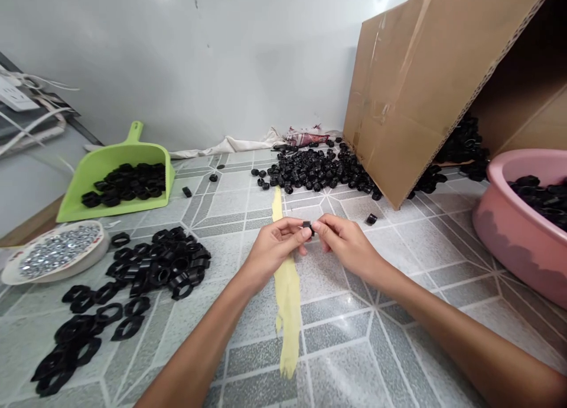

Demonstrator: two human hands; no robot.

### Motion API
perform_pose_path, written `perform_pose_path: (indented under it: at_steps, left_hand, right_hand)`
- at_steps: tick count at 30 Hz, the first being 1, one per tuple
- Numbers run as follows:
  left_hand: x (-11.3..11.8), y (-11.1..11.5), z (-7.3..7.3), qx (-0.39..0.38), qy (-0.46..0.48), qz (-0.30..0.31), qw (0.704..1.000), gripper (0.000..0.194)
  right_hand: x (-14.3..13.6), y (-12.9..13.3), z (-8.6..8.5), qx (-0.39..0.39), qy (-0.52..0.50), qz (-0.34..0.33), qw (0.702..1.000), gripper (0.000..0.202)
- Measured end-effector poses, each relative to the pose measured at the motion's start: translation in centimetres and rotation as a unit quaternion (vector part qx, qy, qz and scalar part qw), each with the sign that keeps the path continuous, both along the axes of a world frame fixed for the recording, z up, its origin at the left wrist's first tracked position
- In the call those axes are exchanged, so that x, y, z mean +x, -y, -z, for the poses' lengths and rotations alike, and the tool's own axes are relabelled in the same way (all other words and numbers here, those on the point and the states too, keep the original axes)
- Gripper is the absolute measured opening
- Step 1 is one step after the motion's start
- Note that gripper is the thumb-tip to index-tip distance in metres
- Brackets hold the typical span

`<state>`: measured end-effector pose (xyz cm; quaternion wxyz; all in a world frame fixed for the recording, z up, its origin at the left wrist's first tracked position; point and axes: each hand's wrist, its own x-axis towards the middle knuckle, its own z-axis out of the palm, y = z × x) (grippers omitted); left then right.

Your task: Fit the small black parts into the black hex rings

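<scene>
A small black plastic ring (308, 224) is pinched between my two hands over the middle of the tiled surface. My left hand (279, 242) grips its left side between thumb and fingers. From the right, my right hand (339, 237) closes on the same piece with thumb and forefinger. Fingertips cover much of the ring, so its details are hidden. Below the hands runs a strip of yellow tape (287, 313). Beyond them lies a heap of small black parts (319, 167), and on the left a pile of black rings (162, 263).
A green dustpan (71, 189) holds black rings at the left. In front of it, a white dish (95, 255) carries many small shiny metal pieces. At the right stand a tilted cardboard box (394, 89) and a pink basin (505, 219) with black parts. A pale wall (221, 59) closes the back.
</scene>
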<state>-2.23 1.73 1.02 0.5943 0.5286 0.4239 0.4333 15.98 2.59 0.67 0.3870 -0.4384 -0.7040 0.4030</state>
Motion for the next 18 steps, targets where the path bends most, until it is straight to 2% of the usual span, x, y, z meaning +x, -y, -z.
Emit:
perform_pose_path:
  at_steps: [3,8,14,18]
  left_hand:
    - [0.3,0.2,0.0,-0.015,0.001,0.015,1.0,0.039]
    - [0.7,0.4,-0.1,-0.025,-0.017,0.004,1.0,0.039]
    - [0.4,-0.1,-0.2,0.006,-0.032,-0.009,0.999,0.036]
    - [0.3,-0.2,-0.1,0.028,-0.048,0.016,0.998,0.033]
  right_hand:
    - [-0.1,-0.2,0.4,-0.041,-0.005,0.013,0.999,0.046]
    - [0.0,-0.6,0.6,-0.061,-0.025,0.019,0.998,0.046]
    - [1.2,-1.6,0.1,-0.159,-0.155,-0.082,0.971,0.026]
    - [1.4,-1.6,0.2,-0.166,-0.178,-0.096,0.965,0.026]
